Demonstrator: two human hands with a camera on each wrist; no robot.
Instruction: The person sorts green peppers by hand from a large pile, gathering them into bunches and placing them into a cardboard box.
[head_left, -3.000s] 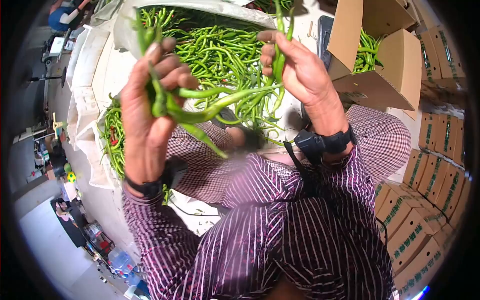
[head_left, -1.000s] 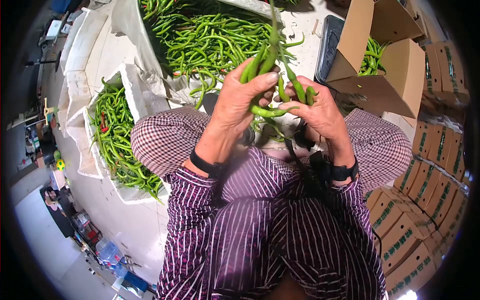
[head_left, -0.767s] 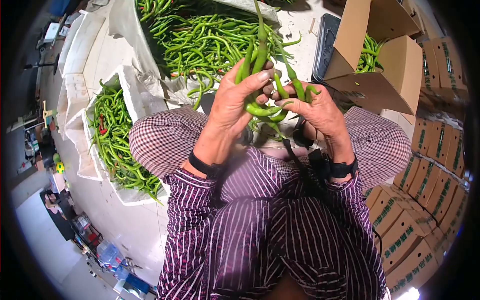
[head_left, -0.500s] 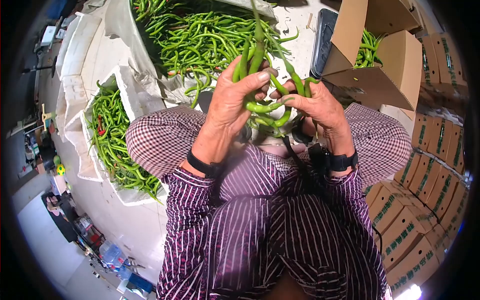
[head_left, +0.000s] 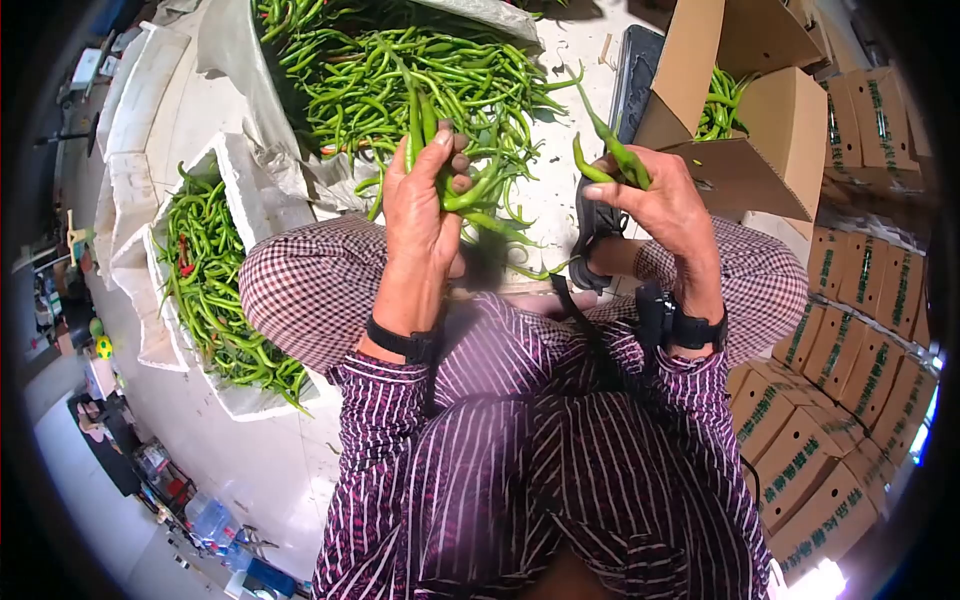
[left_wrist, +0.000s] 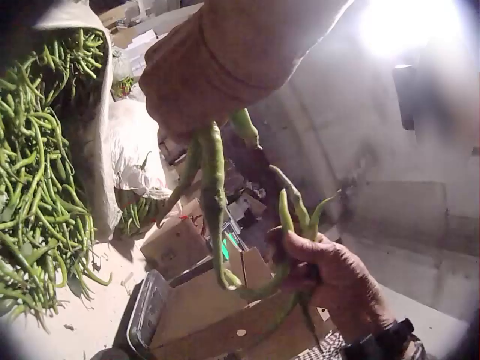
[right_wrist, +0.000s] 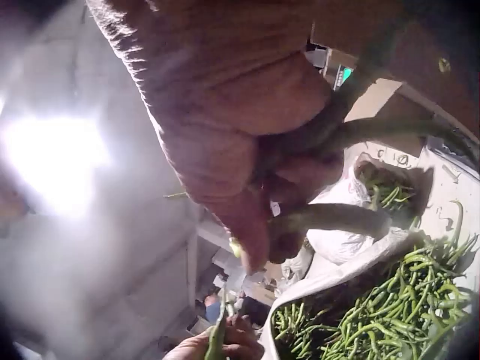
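Dozens of peppers [head_left: 205, 245] fill a white box [head_left: 240, 195] at left; next, a heap [head_left: 350, 100] lies in a sack's [head_left: 226, 50] mouth. Before it, the left hand [head_left: 412, 205] curls round several held peppers [head_left: 484, 186]; apart, the right hand [head_left: 665, 195] pinches perhaps three picked peppers [head_left: 630, 165], partly hidden, near a carton [head_left: 745, 175].

Striped purple sleeves [head_left: 384, 405] end near black wristbands [head_left: 400, 342].
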